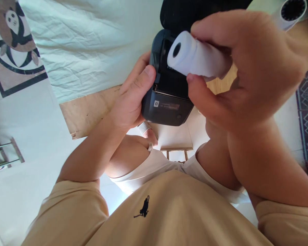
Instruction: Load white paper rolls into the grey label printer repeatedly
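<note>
My left hand [132, 99] grips the left side of a small black printer [166, 99], thumb on its upper edge. The printer's lid [195, 12] stands open at the top of the view. My right hand [248, 65] pinches a white paper roll [195, 56] between thumb and fingers, holding it just over the printer's open bay. The roll's hollow core faces left. Both hands are above my lap, where a tan shirt [169, 208] and white shorts show.
A pale wrinkled sheet [92, 44] covers a wooden surface [87, 109] behind the printer. A patterned mat [12, 44] lies at the upper left, a metal rack [2, 155] at the left edge, a white round device [292, 12] at the top right.
</note>
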Tool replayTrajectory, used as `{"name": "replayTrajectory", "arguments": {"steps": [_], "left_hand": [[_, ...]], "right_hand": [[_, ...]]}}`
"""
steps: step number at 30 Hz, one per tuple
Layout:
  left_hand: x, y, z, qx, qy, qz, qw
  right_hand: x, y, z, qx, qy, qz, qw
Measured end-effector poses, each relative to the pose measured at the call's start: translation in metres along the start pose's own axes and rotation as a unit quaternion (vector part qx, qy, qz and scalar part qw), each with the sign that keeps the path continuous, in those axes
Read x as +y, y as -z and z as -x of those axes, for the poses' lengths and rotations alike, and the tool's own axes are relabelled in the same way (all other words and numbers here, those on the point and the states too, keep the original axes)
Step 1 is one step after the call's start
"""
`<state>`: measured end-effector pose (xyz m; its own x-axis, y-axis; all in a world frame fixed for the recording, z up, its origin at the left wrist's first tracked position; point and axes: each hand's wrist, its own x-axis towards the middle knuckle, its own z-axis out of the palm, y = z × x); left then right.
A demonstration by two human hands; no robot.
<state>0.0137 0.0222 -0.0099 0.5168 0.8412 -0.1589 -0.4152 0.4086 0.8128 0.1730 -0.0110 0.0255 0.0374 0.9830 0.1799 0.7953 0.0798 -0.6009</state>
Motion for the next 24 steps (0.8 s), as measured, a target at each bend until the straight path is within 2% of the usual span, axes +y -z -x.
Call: {"name": "replayTrajectory", "arguments": {"steps": [2, 3, 6, 11, 16, 21, 24], "left_hand": [[0.001, 0.0, 0.0, 0.001, 0.003, -0.003, 1.0], [0.001, 0.0, 0.0, 0.005, 0.004, -0.004, 1.0], [0.001, -0.003, 0.001, 0.014, 0.005, -0.009, 1.0], [0.001, -0.004, 0.001, 0.019, 0.005, -0.005, 1.0], [0.001, -0.002, 0.001, 0.004, -0.003, -0.018, 1.0], [0.002, 0.001, 0.0, -0.003, 0.0, -0.03, 1.0], [0.002, 0.005, 0.0, -0.031, 0.003, -0.02, 0.999]], "right_hand": [[-0.003, -0.001, 0.001, 0.007, 0.093, 0.093, 0.991], [-0.004, -0.002, 0.002, 0.009, 0.112, 0.137, 0.984], [-0.004, -0.006, 0.004, -0.004, 0.072, 0.188, 0.979], [-0.003, -0.009, 0.002, -0.006, 0.088, 0.156, 0.984], [-0.004, -0.011, 0.007, 0.06, 0.142, 0.119, 0.981], [-0.008, -0.015, 0.016, 0.034, 0.17, 0.082, 0.981], [-0.008, -0.017, 0.016, 0.042, 0.2, 0.069, 0.976]]}}
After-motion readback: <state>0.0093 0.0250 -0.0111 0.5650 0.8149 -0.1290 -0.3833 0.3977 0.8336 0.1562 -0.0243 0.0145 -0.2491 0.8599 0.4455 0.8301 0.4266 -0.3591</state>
